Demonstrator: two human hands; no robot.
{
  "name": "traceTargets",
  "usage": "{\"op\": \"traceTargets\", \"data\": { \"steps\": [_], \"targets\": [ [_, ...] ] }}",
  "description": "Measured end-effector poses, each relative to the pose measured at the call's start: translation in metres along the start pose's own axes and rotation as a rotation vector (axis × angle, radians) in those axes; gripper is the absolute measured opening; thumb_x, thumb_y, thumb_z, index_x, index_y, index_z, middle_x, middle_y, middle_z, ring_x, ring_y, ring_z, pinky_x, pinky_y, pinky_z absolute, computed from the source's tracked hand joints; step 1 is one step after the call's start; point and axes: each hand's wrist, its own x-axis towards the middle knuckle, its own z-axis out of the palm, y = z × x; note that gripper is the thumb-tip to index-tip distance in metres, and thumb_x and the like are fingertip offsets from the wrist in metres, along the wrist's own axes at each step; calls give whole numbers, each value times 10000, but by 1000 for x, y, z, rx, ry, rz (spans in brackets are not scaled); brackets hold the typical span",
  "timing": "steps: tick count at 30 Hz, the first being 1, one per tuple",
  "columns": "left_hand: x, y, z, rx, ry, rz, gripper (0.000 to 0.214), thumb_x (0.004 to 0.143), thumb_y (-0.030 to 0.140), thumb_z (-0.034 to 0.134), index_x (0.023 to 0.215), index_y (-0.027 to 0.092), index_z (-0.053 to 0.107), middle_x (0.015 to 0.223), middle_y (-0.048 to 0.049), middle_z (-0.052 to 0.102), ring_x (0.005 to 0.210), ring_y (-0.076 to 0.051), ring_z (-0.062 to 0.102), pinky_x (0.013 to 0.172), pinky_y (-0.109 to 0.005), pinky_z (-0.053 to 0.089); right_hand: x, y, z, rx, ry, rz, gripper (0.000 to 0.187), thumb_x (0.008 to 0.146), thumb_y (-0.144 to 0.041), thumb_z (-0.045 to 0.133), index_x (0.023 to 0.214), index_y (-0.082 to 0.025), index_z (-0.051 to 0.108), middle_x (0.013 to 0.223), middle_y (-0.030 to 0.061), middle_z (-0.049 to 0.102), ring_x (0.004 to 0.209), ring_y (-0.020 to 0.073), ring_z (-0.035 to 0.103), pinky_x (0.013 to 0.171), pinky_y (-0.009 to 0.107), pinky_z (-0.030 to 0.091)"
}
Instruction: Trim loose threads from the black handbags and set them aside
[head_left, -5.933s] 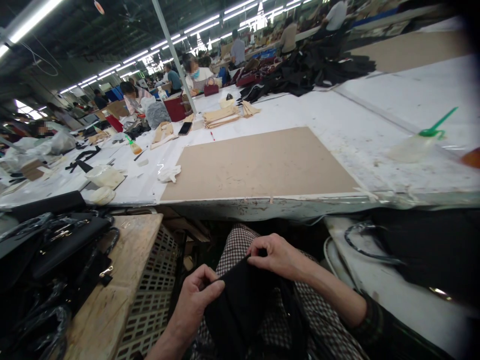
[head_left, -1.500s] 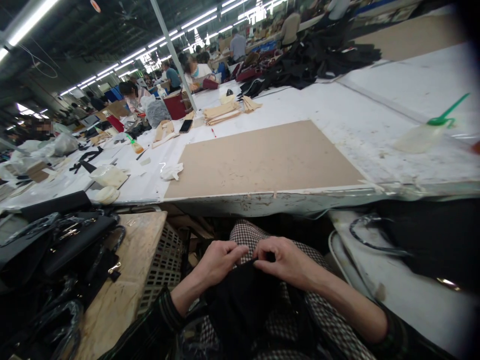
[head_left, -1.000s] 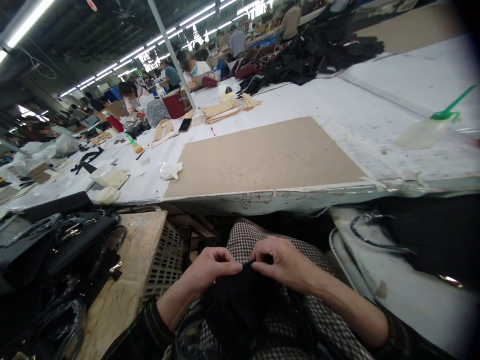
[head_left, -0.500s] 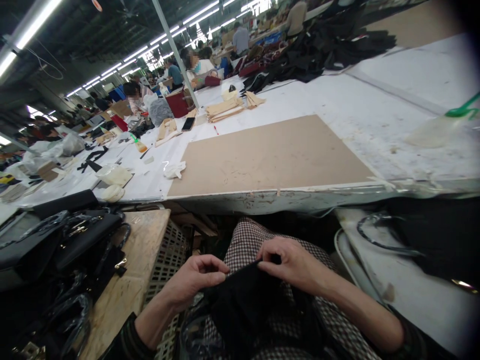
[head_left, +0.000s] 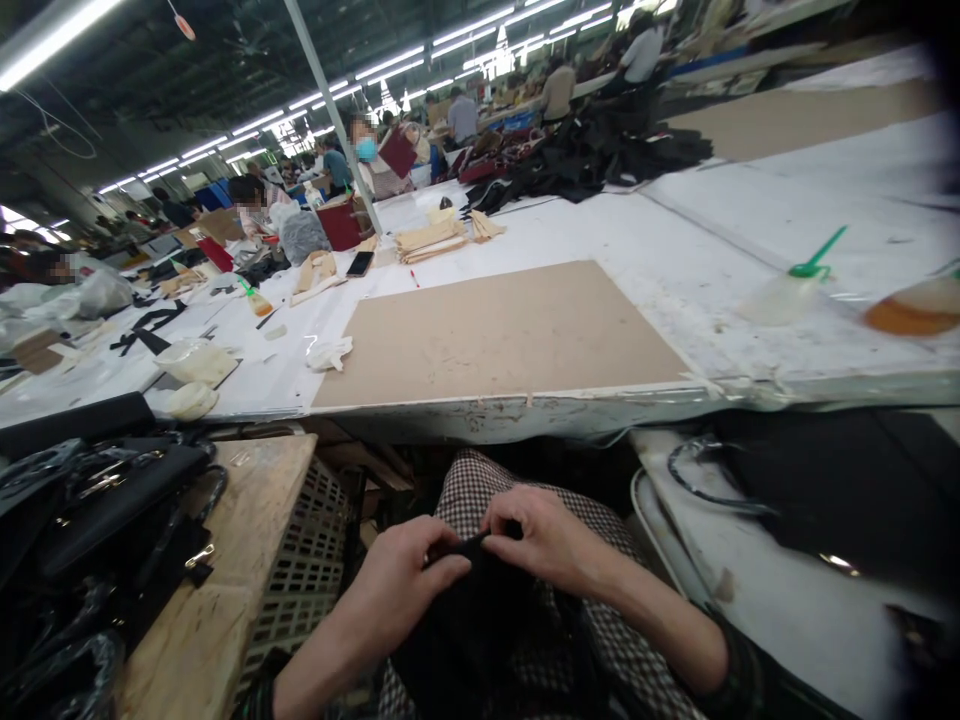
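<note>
A black bag point(head_left: 457, 630) lies across my lap on checked cloth point(head_left: 469, 480); its lower part is too dark to make out. My left hand point(head_left: 412, 570) grips its upper edge between thumb and curled fingers. A short way to the right, my right hand point(head_left: 525, 530) pinches the same edge, thumb and forefinger forming a ring. Only a small stretch of the edge shows between the two hands.
Black bags with plastic-wrapped handles point(head_left: 135, 500) crowd a wooden board point(head_left: 262, 500) at left, above a plastic crate point(head_left: 300, 560). Another black bag point(head_left: 840, 490) rests at right. Ahead, the white table point(head_left: 600, 235) bears a brown sheet point(head_left: 495, 335) and glue bottles point(head_left: 787, 290). People work beyond.
My left hand has moved right along the edge, closer to my right hand, and its grip has closed on the bag. The view has shifted slightly to the right.
</note>
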Motion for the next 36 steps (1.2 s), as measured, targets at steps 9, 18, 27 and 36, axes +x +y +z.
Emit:
{"op": "traceTargets", "data": {
  "steps": [9,18,27,36],
  "targets": [
    [18,18,43,376,166,2,159,945,230,494,993,258,643,883,-18,739,837,-223,696,673,-277,363,-1,15,-6,1,-8,-9,70,795,-184,686,731,-201,665,757,-12,701,747,174,625,698,260,432],
    [20,-4,29,199,197,14,154,924,282,528,974,276,674,853,29,732,815,-176,675,716,-239,415,-9,42,-34,159,22,-41,155,809,-189,703,668,-197,640,1019,4,726,900,181,661,815,273,468],
    [23,-5,26,87,146,13,148,913,305,543,947,260,680,856,39,729,816,-166,661,716,-229,417,-5,53,-20,297,118,86,66,798,-176,655,736,-196,662,871,19,738,827,200,670,784,295,494],
    [31,1,26,86,101,33,188,901,322,570,1056,300,675,992,54,730,930,-165,657,815,-223,429,-8,44,-10,338,220,138,152,753,-149,614,623,-203,554,891,15,744,857,198,679,789,287,483]
  ]
}}
